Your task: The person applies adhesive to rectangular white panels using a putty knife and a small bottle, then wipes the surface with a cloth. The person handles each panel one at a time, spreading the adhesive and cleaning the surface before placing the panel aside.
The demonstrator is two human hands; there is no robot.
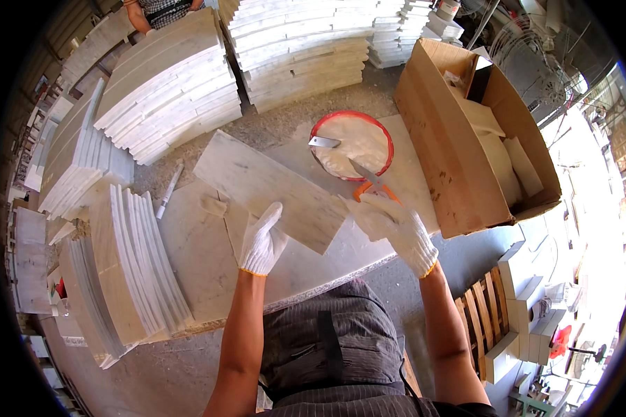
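A long grey-white marble tile (pixel 264 184) lies slantwise in front of me, above the slab-topped table. My left hand (pixel 264 240), in a white knit glove, grips its near edge. My right hand (pixel 396 229), gloved too, is at the tile's right end. Its fingers are closed around an orange-handled scraper (pixel 372 182) with a pointed metal blade; part of the handle is hidden by the hand. Just beyond stands a round red-rimmed tub (pixel 391 142) of creamy white paste (pixel 355 132). Another metal blade (pixel 325 142) rests in it at the left rim.
Stacked marble tiles (pixel 167 83) rise behind the table, and more tiles (pixel 135 264) stand on edge at left. A white marker (pixel 170 191) lies nearby. At right is an open cardboard box (pixel 459 153) with tile pieces. Another person's arm (pixel 136 15) shows far left.
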